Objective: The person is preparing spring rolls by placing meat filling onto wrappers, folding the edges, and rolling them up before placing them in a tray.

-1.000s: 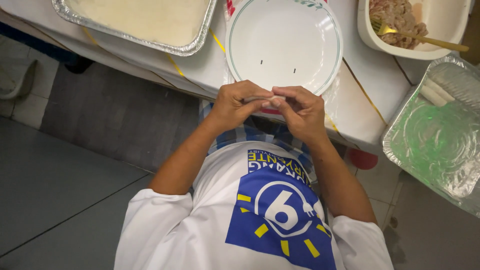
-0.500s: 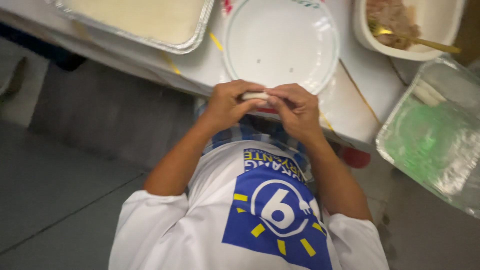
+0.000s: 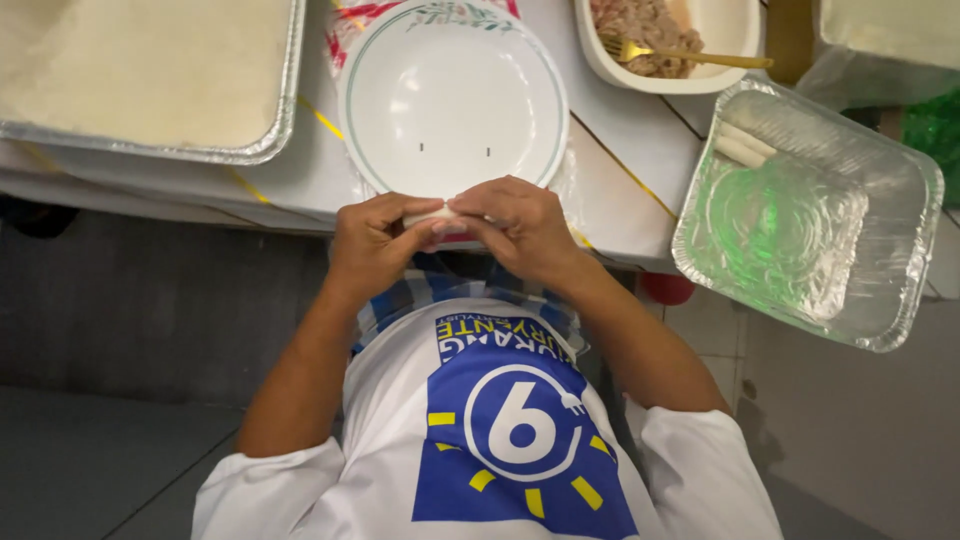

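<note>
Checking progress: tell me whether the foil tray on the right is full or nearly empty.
Nearly empty: the foil tray holds only two pale rolls in one corner.

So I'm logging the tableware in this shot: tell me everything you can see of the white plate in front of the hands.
The white plate is round and shallow, with a thin green ring inside its rim and a floral print at the far edge. It looks like paper or glossy plastic. It lies flat on the table, bare except for two tiny dark marks. The left hand and right hand pinch a small white roll at its near rim.
</note>
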